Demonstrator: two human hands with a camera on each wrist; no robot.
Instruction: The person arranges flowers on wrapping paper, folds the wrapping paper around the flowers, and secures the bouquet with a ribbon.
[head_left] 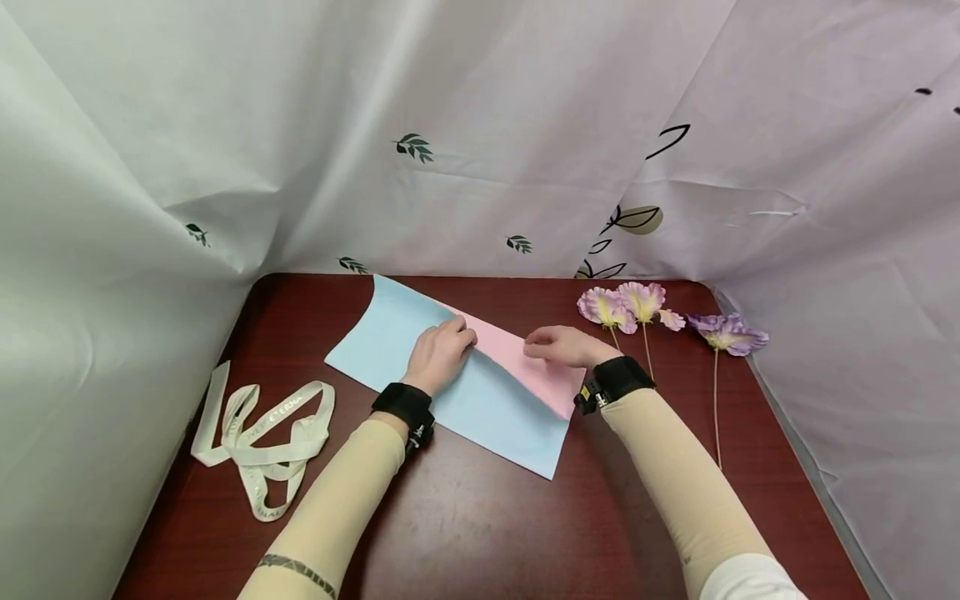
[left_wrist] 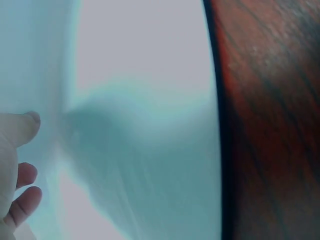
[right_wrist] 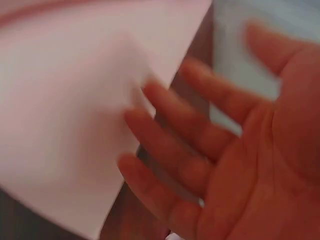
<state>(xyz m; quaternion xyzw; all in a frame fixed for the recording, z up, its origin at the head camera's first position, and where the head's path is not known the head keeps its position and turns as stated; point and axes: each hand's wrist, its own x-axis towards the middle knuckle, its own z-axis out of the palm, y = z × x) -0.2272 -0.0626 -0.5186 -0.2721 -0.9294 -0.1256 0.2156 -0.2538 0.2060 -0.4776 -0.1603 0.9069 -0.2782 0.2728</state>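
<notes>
A sheet of wrapping paper, light blue on one face and pink on the other, lies slantwise on the table. Its far side is folded over toward me, so a pink flap shows, with its near edge raised off the blue. The left hand pinches that flap's edge near its left end; in the left wrist view the thumb lies against the blue face, and some fingertips are hidden. Over the pink flap is the right hand, its fingers spread and loosely extended, holding nothing.
A cream ribbon with lettering lies in loose loops at the left. To the right are pink-yellow artificial flowers and a purple one on thin stems. A pale curtain surrounds the dark red table.
</notes>
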